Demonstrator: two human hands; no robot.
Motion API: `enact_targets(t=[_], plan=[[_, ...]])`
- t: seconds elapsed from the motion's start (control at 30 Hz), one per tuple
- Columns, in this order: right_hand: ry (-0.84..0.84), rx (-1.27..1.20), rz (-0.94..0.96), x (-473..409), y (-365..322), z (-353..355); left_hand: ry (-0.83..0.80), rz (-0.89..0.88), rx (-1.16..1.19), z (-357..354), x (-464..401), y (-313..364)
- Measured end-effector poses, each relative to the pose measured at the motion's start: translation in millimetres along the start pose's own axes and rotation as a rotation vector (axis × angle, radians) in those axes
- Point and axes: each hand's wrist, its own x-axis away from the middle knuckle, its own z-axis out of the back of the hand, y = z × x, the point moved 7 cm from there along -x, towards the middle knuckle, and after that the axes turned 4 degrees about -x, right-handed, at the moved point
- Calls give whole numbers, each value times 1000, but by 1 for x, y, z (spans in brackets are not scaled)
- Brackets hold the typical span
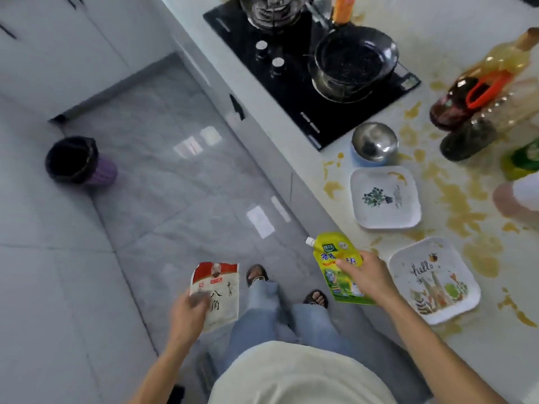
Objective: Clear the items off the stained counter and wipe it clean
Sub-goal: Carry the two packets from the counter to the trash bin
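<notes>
I read this as the clearing step, well short of any wiping: my left hand (189, 312) pinches a red-and-white spice packet (217, 293) and my right hand (369, 275) grips a green spouted pouch (338, 266), both held out over the floor, just off the front edge of the counter (481, 30). The 2 hands are well apart. The counter carries yellow stains (458, 199) across its right part, with 2 square plates (385, 198) near the front edge, a steel bowl (374, 142) beside the hob (291, 91), and a cluster of bottles (481, 112) toward the back right. A lined bin (77, 163) stands on the floor to the left. Next, I judge, both packets need a place off the counter, whether bin or storage I cannot tell, before I return for the plates.
</notes>
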Motion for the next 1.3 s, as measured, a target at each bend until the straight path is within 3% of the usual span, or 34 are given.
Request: enact_targets(t=[0.17,0.3,0.83,1.1,1.3], plan=[[-138,110,91,-32,-73,-71,96,199,154,44,-3,-84],[-169,225,129,-50,-112,-120,127,271,281,75,-24,-107],[-175,505,81,-143,-225,-196,209,223,519,199,-198,-25],[-327,579,218,-228,-376,-302,395,405,411,269,-234,-44],[-470,572,387,-253,-509,-418,421,529,338,301,-243,-75]])
